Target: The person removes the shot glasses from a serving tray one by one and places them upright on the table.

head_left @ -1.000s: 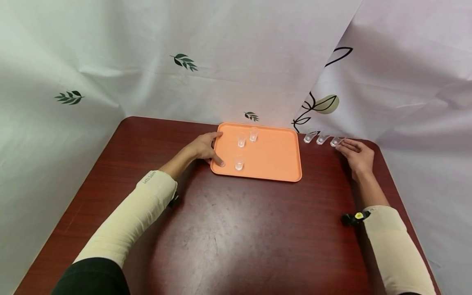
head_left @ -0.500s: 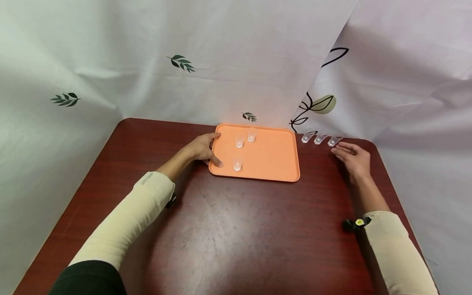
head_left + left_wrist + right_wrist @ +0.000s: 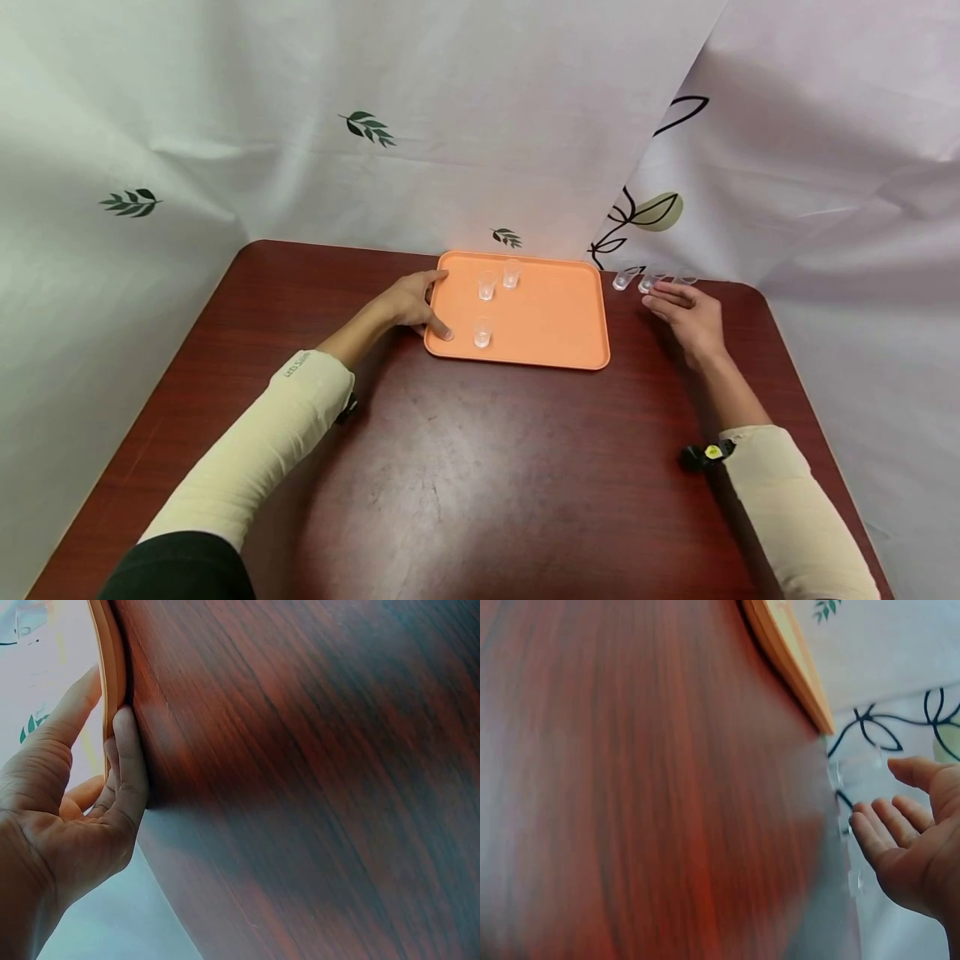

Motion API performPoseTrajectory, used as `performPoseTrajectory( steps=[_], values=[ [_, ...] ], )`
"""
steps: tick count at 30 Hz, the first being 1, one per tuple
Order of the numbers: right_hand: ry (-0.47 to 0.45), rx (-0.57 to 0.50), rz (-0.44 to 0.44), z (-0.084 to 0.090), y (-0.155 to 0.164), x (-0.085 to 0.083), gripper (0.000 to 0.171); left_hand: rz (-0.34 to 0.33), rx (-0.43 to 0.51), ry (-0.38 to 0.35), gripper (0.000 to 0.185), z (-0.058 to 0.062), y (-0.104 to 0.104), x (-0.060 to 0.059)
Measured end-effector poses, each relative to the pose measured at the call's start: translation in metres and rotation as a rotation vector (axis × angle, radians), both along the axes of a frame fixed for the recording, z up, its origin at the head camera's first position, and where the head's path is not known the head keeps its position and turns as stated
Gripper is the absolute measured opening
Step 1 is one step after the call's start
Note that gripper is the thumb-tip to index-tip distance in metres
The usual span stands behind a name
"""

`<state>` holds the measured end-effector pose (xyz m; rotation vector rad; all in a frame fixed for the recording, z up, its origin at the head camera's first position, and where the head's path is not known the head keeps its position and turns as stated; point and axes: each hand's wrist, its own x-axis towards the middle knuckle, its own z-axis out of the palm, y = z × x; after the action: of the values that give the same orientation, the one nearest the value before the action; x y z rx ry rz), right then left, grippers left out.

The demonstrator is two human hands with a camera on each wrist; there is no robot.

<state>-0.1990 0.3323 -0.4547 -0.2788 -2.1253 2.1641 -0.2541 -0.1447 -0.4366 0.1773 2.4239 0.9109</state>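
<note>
The left hand [image 3: 411, 302] pinches the tray's [image 3: 555, 321] left rim, thumb on top, fingers beneath. The right hand [image 3: 686, 315], fingers straight and holding nothing, reaches the middle of 3 cups [image 3: 623, 281] on the table [image 3: 465, 467] right of the tray. 3 more cups [image 3: 483, 332] stand in the tray.

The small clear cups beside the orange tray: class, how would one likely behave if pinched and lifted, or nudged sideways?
Each small clear cup looks thin-walled and empty, so it is probably very light and may flex under a pinch. Narrow and upright, it would likely tip or skid on the smooth wooden table when the right hand nudges it.
</note>
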Motion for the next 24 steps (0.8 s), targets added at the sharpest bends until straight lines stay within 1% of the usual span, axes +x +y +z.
performPoseTrajectory(
  steps=[4, 7, 10, 15, 19, 24],
  values=[
    [0.015, 0.067, 0.015, 0.002, -0.016, -0.006, 0.038, -0.002, -0.007, -0.001, 0.129, 0.000, 0.000, 0.000],
    [0.037, 0.103, 0.027, 0.003, -0.030, -0.011, 0.049, -0.006, -0.016, 0.011, 0.129, 0.000, 0.001, 0.000],
    [0.045, 0.134, 0.048, 0.005, -0.044, -0.015, 0.050, -0.003, -0.010, 0.019, 0.129, 0.000, 0.001, 0.000],
    [0.035, 0.215, 0.091, 0.004, -0.060, -0.018, 0.049, 0.015, 0.024, -0.002, 0.129, -0.002, 0.001, 0.000],
    [0.039, 0.224, 0.108, 0.003, -0.071, -0.019, 0.047, 0.021, 0.030, -0.009, 0.129, -0.003, 0.001, 0.000],
    [0.031, 0.184, 0.131, 0.000, -0.082, -0.021, 0.047, 0.025, 0.030, -0.009, 0.130, -0.003, 0.000, 0.000]
  ],
)
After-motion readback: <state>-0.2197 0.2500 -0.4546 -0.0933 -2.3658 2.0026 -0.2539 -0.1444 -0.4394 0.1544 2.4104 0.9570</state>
